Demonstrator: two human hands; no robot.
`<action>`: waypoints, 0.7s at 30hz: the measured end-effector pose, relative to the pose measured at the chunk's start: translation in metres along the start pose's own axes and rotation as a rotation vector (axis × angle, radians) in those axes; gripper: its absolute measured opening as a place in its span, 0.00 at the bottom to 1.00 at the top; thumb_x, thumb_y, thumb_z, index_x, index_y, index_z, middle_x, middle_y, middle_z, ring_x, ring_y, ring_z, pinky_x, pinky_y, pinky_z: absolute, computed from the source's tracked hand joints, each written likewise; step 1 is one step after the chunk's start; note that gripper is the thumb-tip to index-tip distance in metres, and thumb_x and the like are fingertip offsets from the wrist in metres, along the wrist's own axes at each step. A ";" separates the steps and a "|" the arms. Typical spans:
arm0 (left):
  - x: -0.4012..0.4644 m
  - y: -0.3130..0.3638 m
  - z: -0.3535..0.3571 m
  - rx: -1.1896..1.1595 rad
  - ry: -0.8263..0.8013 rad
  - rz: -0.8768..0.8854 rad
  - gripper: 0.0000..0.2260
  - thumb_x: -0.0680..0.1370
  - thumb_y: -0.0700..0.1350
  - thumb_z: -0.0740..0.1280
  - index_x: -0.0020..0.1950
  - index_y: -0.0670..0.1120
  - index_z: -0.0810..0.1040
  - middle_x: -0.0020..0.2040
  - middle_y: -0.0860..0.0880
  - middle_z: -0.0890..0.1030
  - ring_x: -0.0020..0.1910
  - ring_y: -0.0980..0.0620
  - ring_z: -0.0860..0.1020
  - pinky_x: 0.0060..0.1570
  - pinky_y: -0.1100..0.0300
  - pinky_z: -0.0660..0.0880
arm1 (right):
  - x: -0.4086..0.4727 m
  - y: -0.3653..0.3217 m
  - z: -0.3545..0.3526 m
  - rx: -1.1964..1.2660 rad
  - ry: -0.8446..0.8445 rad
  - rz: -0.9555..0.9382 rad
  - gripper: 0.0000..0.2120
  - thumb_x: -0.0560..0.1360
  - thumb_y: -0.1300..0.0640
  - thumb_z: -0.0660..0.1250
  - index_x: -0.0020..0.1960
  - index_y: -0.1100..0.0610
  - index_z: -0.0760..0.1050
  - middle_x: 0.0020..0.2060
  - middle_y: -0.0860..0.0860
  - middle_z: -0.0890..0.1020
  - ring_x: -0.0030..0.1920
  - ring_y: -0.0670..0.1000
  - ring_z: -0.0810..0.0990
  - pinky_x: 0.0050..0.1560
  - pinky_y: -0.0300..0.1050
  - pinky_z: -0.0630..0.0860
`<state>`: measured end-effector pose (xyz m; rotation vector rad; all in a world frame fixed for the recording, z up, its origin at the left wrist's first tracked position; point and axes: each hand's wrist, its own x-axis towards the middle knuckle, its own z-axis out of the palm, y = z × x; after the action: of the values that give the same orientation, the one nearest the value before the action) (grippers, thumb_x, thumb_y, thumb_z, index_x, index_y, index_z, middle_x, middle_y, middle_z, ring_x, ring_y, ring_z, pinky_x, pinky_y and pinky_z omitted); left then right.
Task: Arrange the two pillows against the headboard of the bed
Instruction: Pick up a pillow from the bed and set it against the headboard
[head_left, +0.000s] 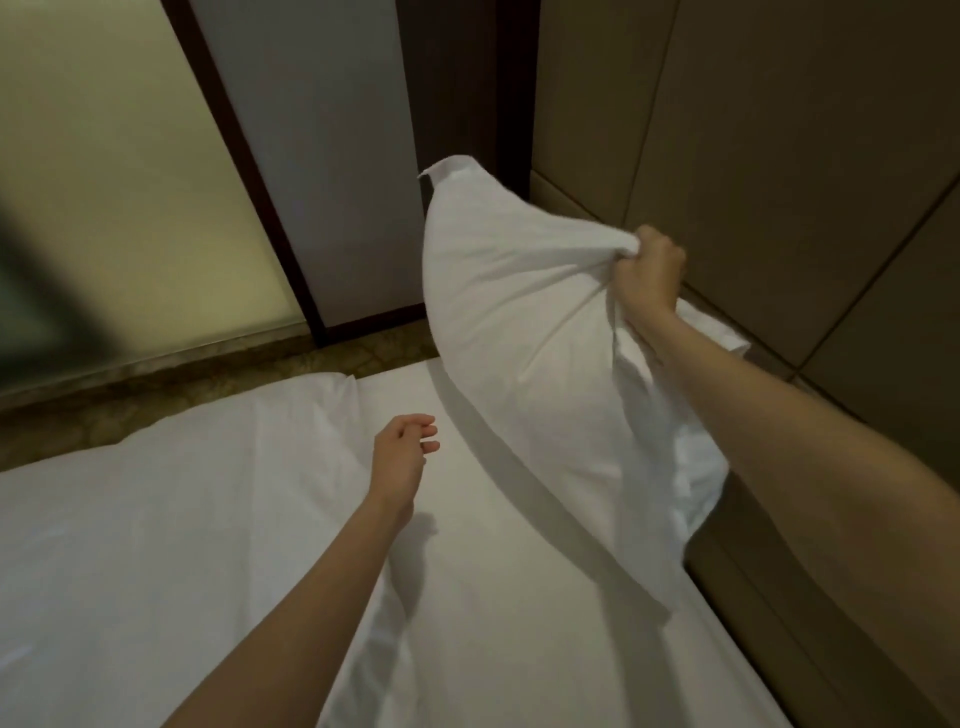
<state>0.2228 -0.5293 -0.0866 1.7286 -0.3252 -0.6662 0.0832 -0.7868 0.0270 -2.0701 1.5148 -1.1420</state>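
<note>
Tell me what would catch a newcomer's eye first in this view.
The white pillow stands out first, held up in the centre right of the view by the right hand, which bunches the fabric at its edge, close to the padded brown headboard on the right. Below it, the left hand hovers open and empty over the white bedsheet, beside the rumpled duvet on the left.

Soft matt white cloth pillow (530, 364) bunching in my right hand (649, 265); smooth cotton-looking sheet (493, 597), matt padded headboard (779, 182) panels.
</note>
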 end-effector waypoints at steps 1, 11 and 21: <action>0.000 -0.002 0.005 0.002 -0.002 -0.016 0.13 0.82 0.40 0.53 0.52 0.45 0.77 0.49 0.48 0.79 0.45 0.51 0.78 0.50 0.57 0.73 | -0.012 0.019 0.003 -0.077 -0.125 0.014 0.09 0.71 0.65 0.59 0.48 0.64 0.75 0.49 0.66 0.80 0.49 0.65 0.78 0.41 0.49 0.70; -0.005 -0.001 0.021 0.088 -0.009 0.005 0.13 0.81 0.41 0.52 0.54 0.44 0.76 0.52 0.45 0.79 0.46 0.50 0.77 0.50 0.56 0.72 | -0.041 0.067 -0.031 -0.223 -0.293 0.057 0.08 0.74 0.58 0.65 0.39 0.57 0.69 0.41 0.57 0.76 0.43 0.60 0.76 0.37 0.49 0.69; -0.027 0.007 0.014 0.188 -0.068 0.017 0.14 0.81 0.39 0.52 0.53 0.41 0.77 0.50 0.44 0.79 0.43 0.49 0.77 0.46 0.58 0.71 | -0.088 0.093 -0.058 -0.309 -0.493 0.191 0.18 0.81 0.50 0.54 0.55 0.63 0.74 0.55 0.65 0.78 0.53 0.65 0.77 0.45 0.48 0.68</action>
<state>0.1939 -0.5275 -0.0751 1.8824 -0.4616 -0.7012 -0.0303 -0.7317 -0.0341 -2.1242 1.6542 -0.3035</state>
